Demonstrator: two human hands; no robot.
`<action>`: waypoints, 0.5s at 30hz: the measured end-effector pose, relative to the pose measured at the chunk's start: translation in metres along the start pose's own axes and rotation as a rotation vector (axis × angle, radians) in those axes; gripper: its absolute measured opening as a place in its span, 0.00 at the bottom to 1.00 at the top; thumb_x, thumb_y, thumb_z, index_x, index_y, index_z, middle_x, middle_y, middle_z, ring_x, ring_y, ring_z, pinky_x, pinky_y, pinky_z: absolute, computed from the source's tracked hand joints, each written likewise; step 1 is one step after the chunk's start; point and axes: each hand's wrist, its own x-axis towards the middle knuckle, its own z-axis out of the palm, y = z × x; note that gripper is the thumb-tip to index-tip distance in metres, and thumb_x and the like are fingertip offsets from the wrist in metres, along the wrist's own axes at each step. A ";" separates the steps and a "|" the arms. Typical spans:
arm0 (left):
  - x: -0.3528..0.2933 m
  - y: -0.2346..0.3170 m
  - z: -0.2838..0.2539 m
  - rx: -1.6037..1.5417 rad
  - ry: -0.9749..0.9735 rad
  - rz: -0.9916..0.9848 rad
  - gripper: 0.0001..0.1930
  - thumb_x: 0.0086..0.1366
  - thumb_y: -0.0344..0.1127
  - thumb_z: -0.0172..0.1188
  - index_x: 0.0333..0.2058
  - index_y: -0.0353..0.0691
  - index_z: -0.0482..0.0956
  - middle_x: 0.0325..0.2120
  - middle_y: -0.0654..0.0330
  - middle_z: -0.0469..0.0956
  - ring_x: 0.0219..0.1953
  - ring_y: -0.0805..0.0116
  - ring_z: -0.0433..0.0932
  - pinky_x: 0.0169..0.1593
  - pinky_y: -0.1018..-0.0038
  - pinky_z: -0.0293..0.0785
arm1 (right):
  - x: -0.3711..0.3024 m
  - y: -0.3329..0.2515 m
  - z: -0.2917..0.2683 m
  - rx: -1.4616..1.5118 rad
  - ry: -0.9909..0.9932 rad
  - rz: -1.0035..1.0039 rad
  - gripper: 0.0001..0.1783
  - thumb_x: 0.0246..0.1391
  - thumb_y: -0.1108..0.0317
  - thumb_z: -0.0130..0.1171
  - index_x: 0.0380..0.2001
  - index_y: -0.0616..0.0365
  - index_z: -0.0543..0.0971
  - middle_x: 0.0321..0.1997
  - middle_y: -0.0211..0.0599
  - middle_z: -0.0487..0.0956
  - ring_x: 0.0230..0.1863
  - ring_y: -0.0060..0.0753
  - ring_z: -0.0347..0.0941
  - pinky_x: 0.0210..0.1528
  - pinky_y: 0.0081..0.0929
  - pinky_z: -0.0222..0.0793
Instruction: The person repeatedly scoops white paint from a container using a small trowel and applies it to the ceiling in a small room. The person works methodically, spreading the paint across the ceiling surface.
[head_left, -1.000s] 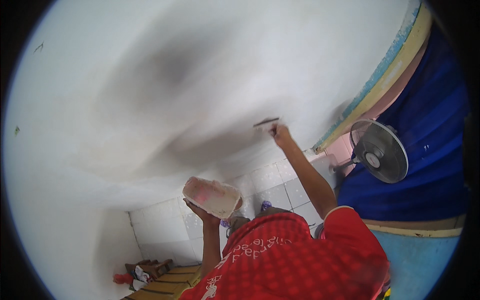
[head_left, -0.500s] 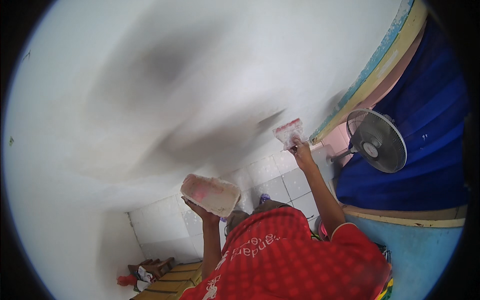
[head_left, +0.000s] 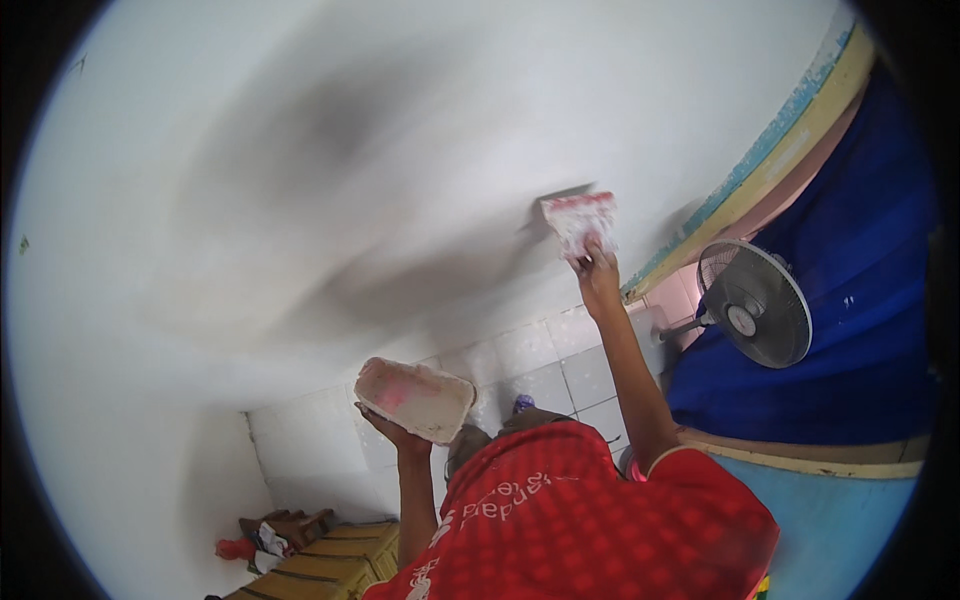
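Observation:
My right hand [head_left: 597, 268] grips a wide putty knife [head_left: 580, 222], its red blade smeared with white paste. The blade's edge is at or very near the white wall [head_left: 420, 120], with its shadow right beside it; contact is hard to be sure of. Lower and to the left, my left hand [head_left: 396, 430] holds a rectangular tub [head_left: 430, 395] from below and the side. White and pinkish residue coats the inside of this tub, which is tilted. Most of my left fingers are hidden beneath it.
On the right stands a fan [head_left: 752, 302] before a blue curtain [head_left: 860, 370], next to a yellow and blue frame edge [head_left: 765, 160]. Pale tiles [head_left: 545, 385] cover the floor. At lower left is a wooden cabinet [head_left: 325, 565] with cloths and a red item [head_left: 235, 548].
My right hand has moved the putty knife up, and its blade is now closer to its shadow on the wall. The tub has shifted slightly left and tipped a little differently.

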 end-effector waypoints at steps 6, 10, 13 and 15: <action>0.004 -0.006 -0.019 -0.020 0.010 -0.020 0.30 0.74 0.64 0.32 0.56 0.48 0.70 0.50 0.61 0.75 0.49 0.60 0.78 0.53 0.59 0.79 | 0.051 0.134 -0.149 -0.186 0.164 0.330 0.12 0.65 0.73 0.50 0.51 0.61 0.73 0.46 0.42 0.77 0.48 0.40 0.78 0.48 0.37 0.82; 0.008 -0.009 0.010 -0.006 -0.022 -0.114 0.30 0.74 0.64 0.33 0.55 0.48 0.70 0.48 0.63 0.76 0.49 0.61 0.78 0.54 0.59 0.78 | 0.126 0.151 -0.140 -0.090 0.256 0.246 0.10 0.61 0.78 0.43 0.39 0.63 0.76 0.38 0.41 0.78 0.43 0.42 0.79 0.45 0.42 0.84; 0.001 0.007 -0.007 0.054 0.031 -0.041 0.28 0.75 0.63 0.33 0.55 0.49 0.70 0.47 0.63 0.76 0.49 0.62 0.78 0.53 0.60 0.78 | 0.084 0.091 -0.034 -0.158 -0.060 0.074 0.08 0.64 0.72 0.51 0.38 0.65 0.77 0.32 0.37 0.75 0.33 0.32 0.73 0.51 0.33 0.82; 0.001 0.005 -0.008 0.000 0.056 -0.032 0.28 0.76 0.62 0.32 0.56 0.49 0.69 0.47 0.63 0.76 0.50 0.63 0.78 0.53 0.61 0.79 | 0.011 0.010 0.020 -0.266 -0.146 -0.026 0.10 0.67 0.69 0.50 0.41 0.64 0.77 0.39 0.36 0.78 0.40 0.29 0.75 0.51 0.28 0.80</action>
